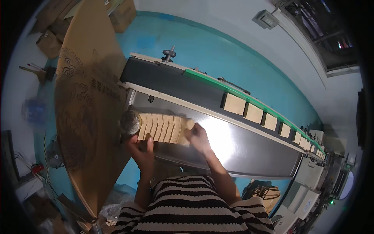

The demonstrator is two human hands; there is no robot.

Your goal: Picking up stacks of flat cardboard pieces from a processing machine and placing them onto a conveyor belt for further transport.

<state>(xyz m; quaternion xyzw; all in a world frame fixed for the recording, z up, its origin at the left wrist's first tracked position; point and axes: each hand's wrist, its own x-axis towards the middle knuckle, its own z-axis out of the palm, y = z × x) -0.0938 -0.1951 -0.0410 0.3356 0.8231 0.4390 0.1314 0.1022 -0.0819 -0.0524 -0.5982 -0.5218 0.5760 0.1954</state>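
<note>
A row of slim tan packs point(163, 128) stretches left to right, tightly side by side, on the left part of the shiny metal table point(249, 150).

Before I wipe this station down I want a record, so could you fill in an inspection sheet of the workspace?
Surface: metal table, with bright glare.
Job's things: row of tan packets, grey round object at its left end; more tan blocks on the conveyor belt along a green rail.
Clutter: clear plastic, lower left; folded brown material, lower right.
Hands: left hand at the row's left end; right hand at its right end, grip unclear.
Cables: none clearly distinguishable.
Surroundings: large cardboard sheet at left; carton behind it.
</note>
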